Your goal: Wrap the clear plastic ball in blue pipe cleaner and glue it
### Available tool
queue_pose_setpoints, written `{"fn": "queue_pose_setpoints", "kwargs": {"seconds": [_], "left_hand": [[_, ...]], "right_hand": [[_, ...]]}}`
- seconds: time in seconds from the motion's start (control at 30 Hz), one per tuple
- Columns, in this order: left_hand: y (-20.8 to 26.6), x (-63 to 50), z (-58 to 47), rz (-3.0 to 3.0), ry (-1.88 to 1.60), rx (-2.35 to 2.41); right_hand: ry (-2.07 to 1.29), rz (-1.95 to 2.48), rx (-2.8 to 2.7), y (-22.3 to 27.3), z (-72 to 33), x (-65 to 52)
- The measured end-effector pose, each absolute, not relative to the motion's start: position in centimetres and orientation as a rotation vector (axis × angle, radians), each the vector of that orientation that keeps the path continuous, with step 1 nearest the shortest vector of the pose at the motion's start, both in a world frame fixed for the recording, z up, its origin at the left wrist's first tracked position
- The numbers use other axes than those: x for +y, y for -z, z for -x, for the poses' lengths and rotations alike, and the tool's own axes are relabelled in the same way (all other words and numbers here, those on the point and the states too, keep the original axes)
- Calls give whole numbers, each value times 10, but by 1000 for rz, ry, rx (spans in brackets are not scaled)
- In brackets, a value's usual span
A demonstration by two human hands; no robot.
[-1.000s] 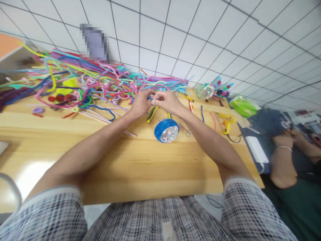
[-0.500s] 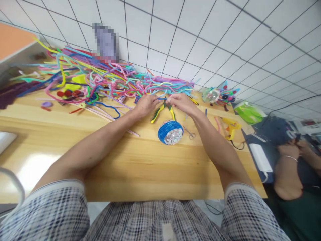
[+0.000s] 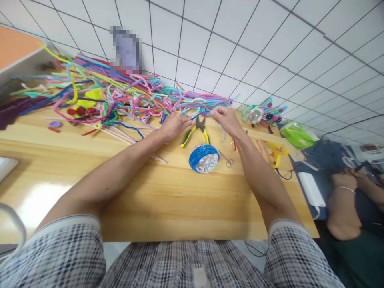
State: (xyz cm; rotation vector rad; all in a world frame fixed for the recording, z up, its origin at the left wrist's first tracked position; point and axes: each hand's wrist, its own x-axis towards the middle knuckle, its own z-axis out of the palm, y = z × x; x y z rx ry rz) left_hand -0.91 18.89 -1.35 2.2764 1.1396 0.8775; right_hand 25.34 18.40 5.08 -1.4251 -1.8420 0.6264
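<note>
Blue pipe-cleaner strand (image 3: 201, 114), pinched by the fingertips of the bare left hand (image 3: 175, 126) and bare right hand (image 3: 225, 119), might slip if tugged unevenly, or snag on the splayed metal pliers with green-and-yellow handles (image 3: 200, 125) just beside it. Between the hands it looks thin, gently bowed.

The pale, glossy wooden tabletop (image 3: 180, 200) carries a tangled heap of multicoloured fuzzy craft stems (image 3: 120, 82) along its far side, left of centre. Pliers with yellow-and-dark handles (image 3: 200, 125) lie spread open near the middle, just beyond a rounded, blue-banded piece with a clear, shiny face (image 3: 204, 158). Small metal scissors (image 3: 229, 161) lie just right of that piece; a yellow glue gun (image 3: 276, 154) lies farther right, near the edge.
</note>
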Motion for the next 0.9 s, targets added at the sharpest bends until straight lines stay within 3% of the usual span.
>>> {"fn": "queue_pose_setpoints", "kwargs": {"seconds": [0.2, 0.5, 0.63, 0.83, 0.9], "left_hand": [[10, 182, 3, -2185, -920, 996], [1, 175, -9, -1457, -892, 744], [1, 174, -8, -1481, -927, 813], [-2, 168, -13, -1575, -969, 922], [-4, 166, -15, -1540, -983, 927]], "right_hand": [[-955, 1295, -1533, -38, -244, 177], [-1040, 1223, -1666, -41, -232, 169], [-965, 1286, -1760, -40, -228, 171], [-583, 1341, -1896, -46, -220, 170], [-650, 1313, -1827, -46, -216, 170]]}}
